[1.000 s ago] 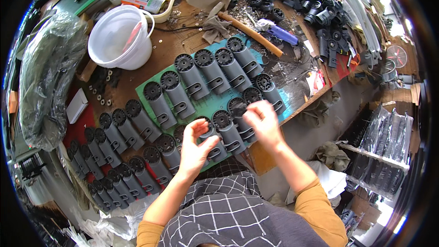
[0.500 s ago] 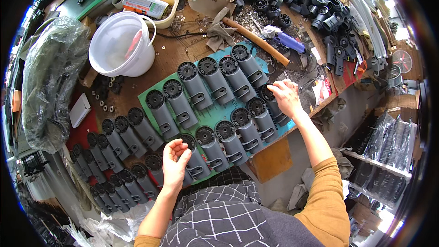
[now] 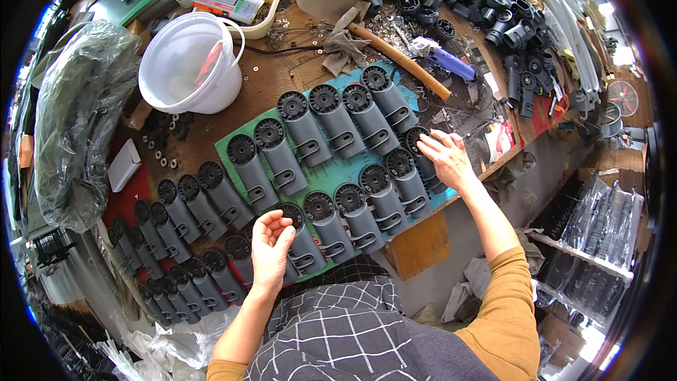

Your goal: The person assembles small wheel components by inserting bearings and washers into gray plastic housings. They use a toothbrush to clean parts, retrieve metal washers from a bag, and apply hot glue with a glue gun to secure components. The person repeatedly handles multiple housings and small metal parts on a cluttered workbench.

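Note:
Grey plastic tube-like parts with round black slotted ends lie in two slanting rows on the bench. My right hand point(image 3: 451, 162) is at the right end of the near row, its fingers spread and stretched over the round end of the last grey part point(image 3: 421, 159). At the left of that group, my left hand point(image 3: 271, 250) hovers by another grey part point(image 3: 302, 243), fingers curled in toward the thumb. Whatever lies inside the curl is hidden. Beneath the parts is a green and blue mat point(image 3: 330, 182).
A white bucket point(image 3: 159, 74) stands at the back left beside bagged material point(image 3: 84, 127). Behind the rows lie a wooden handle point(image 3: 402, 62), a purple-handled tool point(image 3: 451, 63) and a grey rag point(image 3: 344, 49). Black plastic fittings point(image 3: 486, 10) are heaped at the back right.
My right hand has shifted slightly right, its fingers spreading over the last grey part. My left hand stays curled in nearly the same place. The view has shifted slightly.

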